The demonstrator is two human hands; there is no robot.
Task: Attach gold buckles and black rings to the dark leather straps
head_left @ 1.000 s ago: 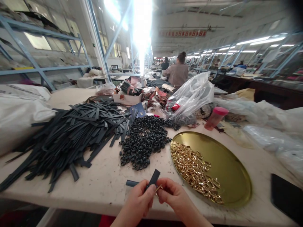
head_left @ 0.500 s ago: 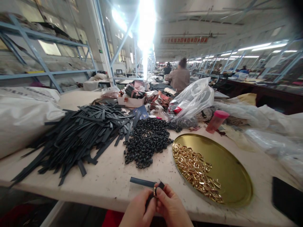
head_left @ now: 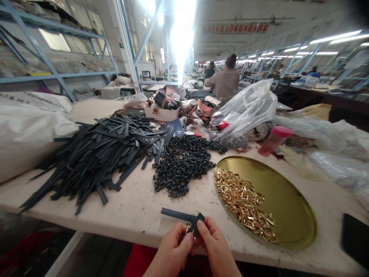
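Observation:
A dark strap (head_left: pixel 177 214) with a gold buckle (head_left: pixel 188 229) is pinched between my two hands above the table's front edge. My left hand (head_left: pixel 176 246) has its fingers closed on the strap by the buckle. Thumb and fingers of my right hand (head_left: pixel 210 237) press on the strap's short folded end. The strap's long end points left over the table. Beyond my hands lies a heap of small black loops (head_left: pixel 181 165), with a pile of black strips (head_left: pixel 100 165) to its left. Gold buckles (head_left: pixel 245 200) cover the left part of a round gold tray (head_left: pixel 294 207).
A pink-lidded jar (head_left: pixel 273 141) stands behind the tray, near a clear plastic bag (head_left: pixel 248 107). A black flat object (head_left: pixel 354 238) lies at the right edge. White sacks (head_left: pixel 29 134) are at left. A person (head_left: pixel 226 82) is farther back.
The short folded end of the strap has turned more upright between my fingers and now covers more of the buckle. The view has tilted slightly, shifting the table's contents upward and right.

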